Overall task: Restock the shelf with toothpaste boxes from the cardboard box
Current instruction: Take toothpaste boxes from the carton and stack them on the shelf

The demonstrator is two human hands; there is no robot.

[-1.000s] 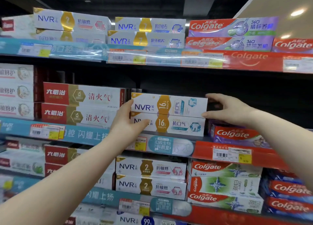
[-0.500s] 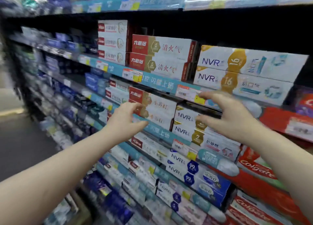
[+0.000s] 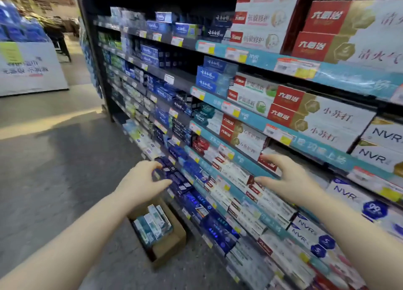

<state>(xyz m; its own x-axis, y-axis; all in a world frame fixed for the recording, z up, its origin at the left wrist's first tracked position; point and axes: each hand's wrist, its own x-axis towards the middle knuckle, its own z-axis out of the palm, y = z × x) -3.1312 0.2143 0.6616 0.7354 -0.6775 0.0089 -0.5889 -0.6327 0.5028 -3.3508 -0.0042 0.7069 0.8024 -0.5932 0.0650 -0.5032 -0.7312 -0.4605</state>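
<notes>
**On the aisle floor: carton part-filled, both hands empty**

At the foot of the shelving, a cardboard box (image 3: 177, 233) sits open on the grey floor, just beside the lowest tier. Inside it, toothpaste boxes (image 3: 152, 226) in white and teal stand on end, packed toward the far end. The near end shows bare cardboard.

Left hand (image 3: 139, 184): fingers spread and lightly bent, nothing in it. It hangs in the air above the carton, in front of a row of dark blue boxes (image 3: 174, 178).

Right hand (image 3: 290, 180): also spread wide and empty, thumb low, fingers reaching toward the red-and-white boxes (image 3: 231, 169) on a lower tier. Contact with them cannot be told; the picture is blurred there.

Shelf (image 3: 253, 117): tiers edged in teal strips with yellow price tags, stocked two high. Red-and-gold boxes (image 3: 322, 117) fill the middle tier. White NVR boxes (image 3: 383, 137) sit to the right of them, and more of these lie further down.

Far left, well apart from the shelving: a white display stand (image 3: 30, 69) topped with blue packs.
</notes>
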